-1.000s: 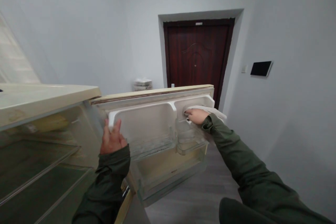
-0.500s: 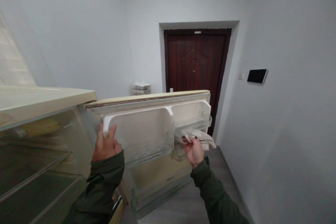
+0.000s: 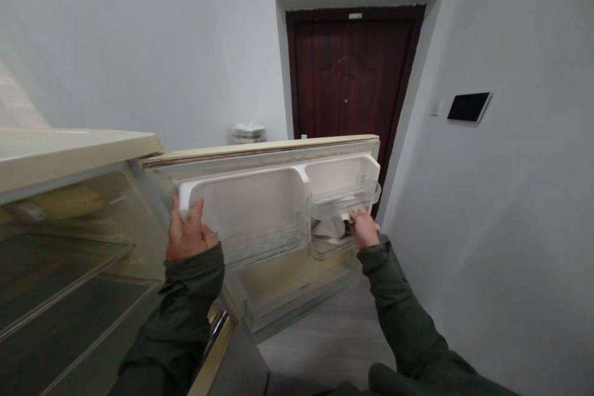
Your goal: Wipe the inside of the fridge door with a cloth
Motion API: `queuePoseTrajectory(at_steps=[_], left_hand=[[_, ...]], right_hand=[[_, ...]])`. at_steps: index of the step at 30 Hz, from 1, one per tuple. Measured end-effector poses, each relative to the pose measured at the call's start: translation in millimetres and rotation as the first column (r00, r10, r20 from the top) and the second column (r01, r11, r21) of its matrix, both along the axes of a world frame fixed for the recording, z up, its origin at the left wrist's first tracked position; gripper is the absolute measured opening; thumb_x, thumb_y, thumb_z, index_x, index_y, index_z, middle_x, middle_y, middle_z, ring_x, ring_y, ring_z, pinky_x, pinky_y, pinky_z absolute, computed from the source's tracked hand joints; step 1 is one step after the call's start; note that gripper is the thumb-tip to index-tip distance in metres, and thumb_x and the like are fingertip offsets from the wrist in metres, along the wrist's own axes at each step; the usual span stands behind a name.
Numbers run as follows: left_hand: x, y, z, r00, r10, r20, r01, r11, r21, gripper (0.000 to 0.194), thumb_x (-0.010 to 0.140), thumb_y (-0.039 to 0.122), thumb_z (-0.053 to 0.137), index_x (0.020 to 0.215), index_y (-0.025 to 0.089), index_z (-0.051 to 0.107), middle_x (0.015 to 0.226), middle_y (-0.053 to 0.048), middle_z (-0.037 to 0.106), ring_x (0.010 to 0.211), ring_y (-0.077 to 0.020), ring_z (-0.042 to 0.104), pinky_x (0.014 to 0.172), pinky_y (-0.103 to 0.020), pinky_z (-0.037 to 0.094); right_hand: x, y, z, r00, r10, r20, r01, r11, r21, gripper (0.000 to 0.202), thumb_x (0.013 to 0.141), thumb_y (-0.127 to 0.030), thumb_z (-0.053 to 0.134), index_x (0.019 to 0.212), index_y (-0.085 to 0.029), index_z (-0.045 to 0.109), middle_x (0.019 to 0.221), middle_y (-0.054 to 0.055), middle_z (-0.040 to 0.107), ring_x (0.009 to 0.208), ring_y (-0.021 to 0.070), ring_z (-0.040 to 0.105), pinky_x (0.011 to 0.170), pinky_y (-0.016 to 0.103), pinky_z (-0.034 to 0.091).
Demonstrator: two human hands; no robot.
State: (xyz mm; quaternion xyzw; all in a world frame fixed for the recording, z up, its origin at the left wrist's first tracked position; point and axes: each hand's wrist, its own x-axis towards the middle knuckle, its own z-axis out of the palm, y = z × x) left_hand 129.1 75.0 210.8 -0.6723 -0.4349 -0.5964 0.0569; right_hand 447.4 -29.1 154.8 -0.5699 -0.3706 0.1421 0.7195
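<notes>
A small cream fridge stands open, its door [image 3: 260, 151] swung toward me with white inner bins. My left hand [image 3: 188, 232] rests flat against the left edge of the door's wide upper bin [image 3: 241, 210], fingers spread. My right hand [image 3: 364, 228] reaches under the small clear shelf [image 3: 343, 198] at the door's right and presses a white cloth [image 3: 327, 229] into the lower clear compartment. The cloth is partly hidden behind the clear plastic.
The fridge's interior [image 3: 60, 278] with glass shelves opens at lower left. A dark wooden door [image 3: 350, 74] is straight ahead, a black wall panel [image 3: 466, 106] on the right wall, a white stack [image 3: 247, 132] behind the fridge door. Grey floor [image 3: 325, 340] lies below.
My right hand with the cloth dropped from the upper right bin, came out below it, then pushed into the lower compartment. My left hand stayed on the door.
</notes>
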Motion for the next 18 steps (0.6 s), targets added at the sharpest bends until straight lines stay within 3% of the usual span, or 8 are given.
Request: queuePoseTrajectory(at_steps=[2,4,6,8,10,13,16,18], left_hand=[[-0.3,0.9,-1.5,1.0,-0.006,0.001,0.006,1.0,0.019,0.054,0.086,0.013,0.046,0.139,0.009,0.057,0.152,-0.021,0.042,0.126,-0.0458,0.055,0.094,-0.06,0.053],[-0.4,1.2,-2.4,1.0,-0.002,-0.006,0.002,1.0,0.015,0.055,0.086,0.012,0.046,0.14,0.009,0.056,0.153,-0.021,0.041,0.127,-0.0447,0.055,0.094,-0.058,0.053],[-0.1,0.4,-2.3,1.0,0.009,-0.01,-0.009,1.0,-0.009,0.055,0.086,0.012,0.046,0.14,0.011,0.056,0.154,-0.02,0.041,0.128,-0.0421,0.055,0.097,-0.054,0.053],[0.5,-1.3,-1.2,1.0,0.015,-0.002,-0.015,0.999,-0.031,0.054,0.087,0.013,0.046,0.14,0.012,0.057,0.155,-0.018,0.04,0.13,-0.0394,0.055,0.1,-0.049,0.052],[1.1,-3.3,0.2,1.0,0.012,0.006,-0.012,0.999,-0.042,0.054,0.088,0.014,0.046,0.14,0.011,0.056,0.155,-0.018,0.04,0.131,-0.039,0.054,0.101,-0.048,0.052],[1.6,-4.8,1.5,1.0,0.018,0.006,-0.018,0.998,-0.063,0.054,0.087,0.014,0.046,0.14,0.011,0.057,0.155,-0.017,0.04,0.129,-0.0406,0.055,0.099,-0.05,0.052],[1.9,-3.8,1.1,1.0,0.022,0.005,-0.022,0.997,-0.072,0.054,0.087,0.014,0.047,0.141,0.013,0.057,0.155,-0.016,0.04,0.128,-0.0393,0.056,0.099,-0.048,0.052],[2.1,-2.7,0.7,1.0,0.026,0.015,-0.025,0.998,-0.063,0.054,0.088,0.014,0.047,0.141,0.014,0.057,0.155,-0.017,0.04,0.129,-0.0388,0.055,0.1,-0.048,0.052]], right_hand=[[-21.3,7.8,-5.6,0.897,0.148,0.416,0.008,0.936,-0.351,0.019,0.081,-0.022,0.052,0.093,-0.018,0.067,0.096,0.007,0.072,0.093,0.0213,0.064,0.093,0.036,0.05],[-39.1,16.9,-4.2,0.655,0.4,0.642,0.093,0.8,-0.593,0.027,0.083,-0.023,0.055,0.103,-0.014,0.071,0.113,0.014,0.071,0.106,0.0274,0.064,0.098,0.04,0.047],[-43.3,21.3,1.7,0.487,0.525,0.698,0.212,0.704,-0.678,0.032,0.083,-0.022,0.058,0.11,-0.013,0.072,0.118,0.017,0.07,0.11,0.0314,0.064,0.095,0.041,0.048],[-32.2,17.6,6.0,0.473,0.5,0.726,0.315,0.673,-0.669,0.033,0.083,-0.021,0.058,0.111,-0.014,0.073,0.116,0.017,0.071,0.109,0.0325,0.065,0.093,0.041,0.048],[-12.6,6.0,1.8,0.51,0.321,0.798,0.415,0.72,-0.556,0.033,0.083,-0.02,0.056,0.11,-0.014,0.072,0.113,0.018,0.071,0.107,0.0317,0.065,0.094,0.041,0.047],[12.3,-16.6,-26.7,0.578,-0.168,0.799,0.559,0.795,-0.237,0.025,0.08,-0.026,0.053,0.095,-0.013,0.068,0.095,0.018,0.07,0.096,0.0305,0.064,0.09,0.043,0.047],[13.7,-30.2,-74.9,0.664,-0.66,0.351,0.702,0.712,0.013,0.033,0.081,-0.045,0.05,0.095,-0.016,0.058,0.094,0.016,0.066,0.092,0.0288,0.062,0.086,0.044,0.05],[-0.4,-31.1,-110.0,0.708,-0.703,-0.059,0.706,0.707,0.047,0.041,0.079,-0.054,0.049,0.101,-0.02,0.052,0.105,0.014,0.064,0.098,0.0257,0.061,0.088,0.043,0.05]])
